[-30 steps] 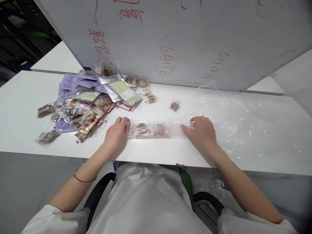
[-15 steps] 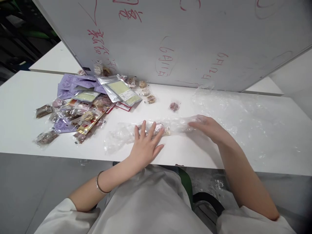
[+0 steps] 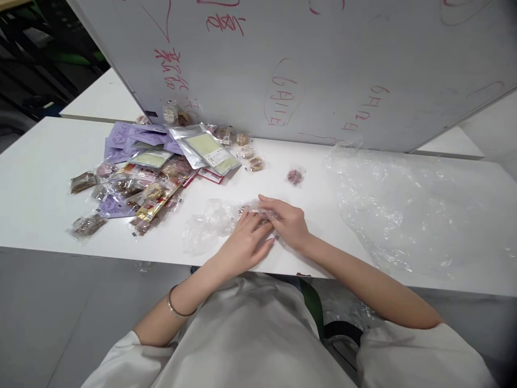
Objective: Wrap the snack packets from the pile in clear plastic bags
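A clear plastic bag with small wrapped snacks inside lies near the front edge of the white table, its loose left end crumpled. My left hand presses down on the filled part, fingers bent over it and thumb held apart. From the right, my right hand grips the bag's other end, folded over the snacks, right against my left fingers. Both hands hide much of the contents. One wrapped pinkish snack lies alone behind my hands.
On the left is a pile of wrapped snacks, purple packets and a silver pouch. A large clear plastic sheet covers the table's right side. A whiteboard with red writing stands behind.
My right hand has moved left, bringing the stretched end of the bag over to my left hand. My left fingers, spread before, are now bent closer together. The view has shifted slightly.
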Demonstrator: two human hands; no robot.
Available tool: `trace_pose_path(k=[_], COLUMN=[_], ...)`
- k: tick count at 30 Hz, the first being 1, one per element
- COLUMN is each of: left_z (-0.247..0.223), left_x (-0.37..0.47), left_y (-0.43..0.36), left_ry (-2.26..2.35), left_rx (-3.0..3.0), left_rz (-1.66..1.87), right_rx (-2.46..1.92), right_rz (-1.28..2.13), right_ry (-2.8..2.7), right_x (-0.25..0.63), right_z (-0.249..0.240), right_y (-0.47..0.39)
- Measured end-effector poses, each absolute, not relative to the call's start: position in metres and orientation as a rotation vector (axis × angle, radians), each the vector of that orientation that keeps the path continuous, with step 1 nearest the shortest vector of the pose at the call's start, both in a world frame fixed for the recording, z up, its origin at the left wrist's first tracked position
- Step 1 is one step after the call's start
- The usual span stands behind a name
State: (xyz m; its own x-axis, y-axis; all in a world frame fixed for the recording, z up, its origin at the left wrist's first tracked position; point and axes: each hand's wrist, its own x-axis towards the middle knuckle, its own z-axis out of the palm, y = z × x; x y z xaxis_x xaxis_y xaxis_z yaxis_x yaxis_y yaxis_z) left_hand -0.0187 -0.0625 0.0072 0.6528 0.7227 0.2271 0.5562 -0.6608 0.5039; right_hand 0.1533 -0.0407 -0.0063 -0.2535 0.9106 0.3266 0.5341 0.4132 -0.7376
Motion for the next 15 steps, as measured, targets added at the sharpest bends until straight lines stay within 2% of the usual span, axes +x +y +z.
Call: trace_pose_path(k=[3, 6, 10, 13, 15], left_z=[0.015, 0.022, 0.029, 0.031, 0.029], left_x=[-0.043, -0.07, -0.096, -0.103, -0.101], left_y=[-0.073, -0.091, -0.105, -0.102, -0.096], left_ry=[1.033, 1.299, 1.641, 1.809, 1.91], left_rx=[2.278, 2.016, 1.733, 1.828, 1.922], left_rz=[0.858, 0.979, 0.623, 0.367, 0.362], right_rx=[-1.104, -1.031, -1.124, -1.181, -1.218], right_rz=[0.439, 0.277, 0.261, 0.318, 0.39], right_ry=[-2.189, -2.405, -2.53, -2.463, -2.359], right_x=[0.155, 0.152, 0.149, 0.149, 0.15], right_z=[-0.01, -0.01, -0.009, -0.011, -0.014], right_y=[-0.037, -0.04, -0.042, -0.04, -0.038])
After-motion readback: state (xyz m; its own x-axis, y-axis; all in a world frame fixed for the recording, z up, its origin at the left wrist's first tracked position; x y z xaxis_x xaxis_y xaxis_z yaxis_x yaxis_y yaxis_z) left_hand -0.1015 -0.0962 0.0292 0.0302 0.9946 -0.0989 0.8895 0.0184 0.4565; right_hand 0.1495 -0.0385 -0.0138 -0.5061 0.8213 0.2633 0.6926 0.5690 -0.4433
